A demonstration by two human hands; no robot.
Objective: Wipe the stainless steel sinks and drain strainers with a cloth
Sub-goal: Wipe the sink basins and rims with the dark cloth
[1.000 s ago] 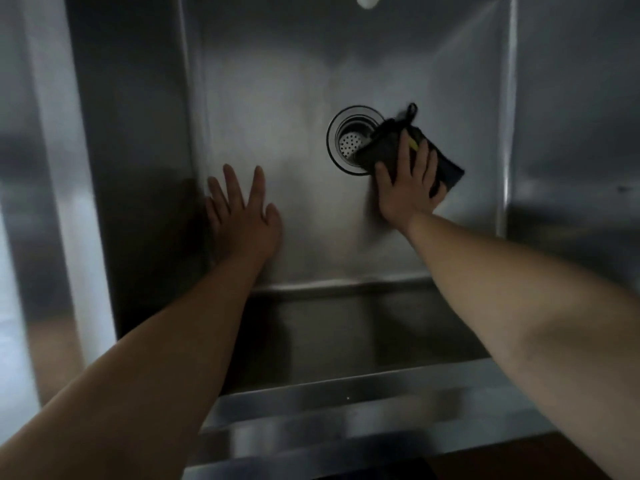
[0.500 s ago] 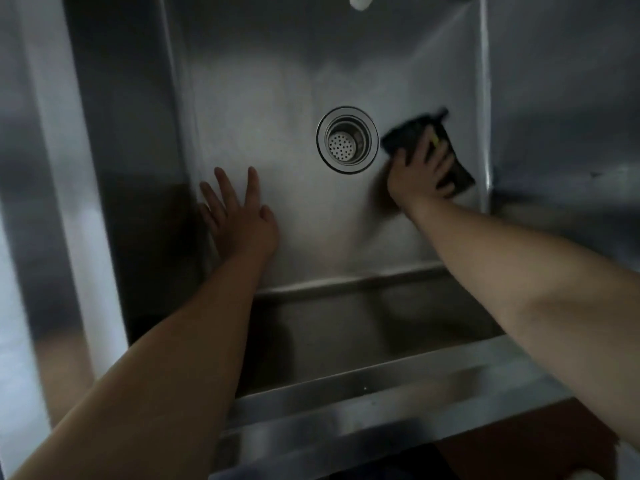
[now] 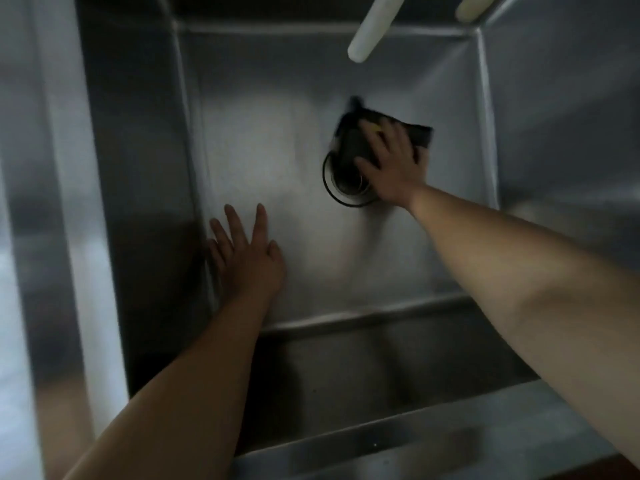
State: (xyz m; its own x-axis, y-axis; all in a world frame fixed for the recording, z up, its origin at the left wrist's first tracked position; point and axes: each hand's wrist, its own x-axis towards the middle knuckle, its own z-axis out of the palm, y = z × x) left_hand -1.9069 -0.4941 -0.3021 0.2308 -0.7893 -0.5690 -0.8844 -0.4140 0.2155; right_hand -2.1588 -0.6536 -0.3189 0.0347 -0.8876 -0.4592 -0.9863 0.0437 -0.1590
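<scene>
Down in the steel sink (image 3: 263, 140), the right hand (image 3: 393, 168) is pressing a dark cloth (image 3: 363, 140) flat against the sink floor, and the cloth is blurred. Its fingers (image 3: 389, 135) are lying spread and fairly straight on top of the cloth, with the thumb reaching toward the drain strainer (image 3: 341, 188); they are pressing rather than curling round it. A small yellow patch is showing on the cloth just beyond the fingertips. The cloth is covering the far part of the strainer, while the near curve of the strainer's ring is showing just left of and below the thumb, partly under the heel of the hand. One corner of the cloth is sticking out to the right of the fingers, near the right wall of the sink.

The left hand (image 3: 247, 258) is resting palm down on the sink floor, well apart from the cloth and strainer, which are lying ahead of it and to its right. Its fingers are wide and straight, holding nothing, with the outer ones touching or almost touching the left wall of the sink; which one cannot tell. Both bare forearms are reaching in over the near rim.

Above and beyond the right fingers, a pale rounded spout (image 3: 370, 27) is hanging over the sink, and the tip of a second pale piece (image 3: 472, 8) is showing farther right.
</scene>
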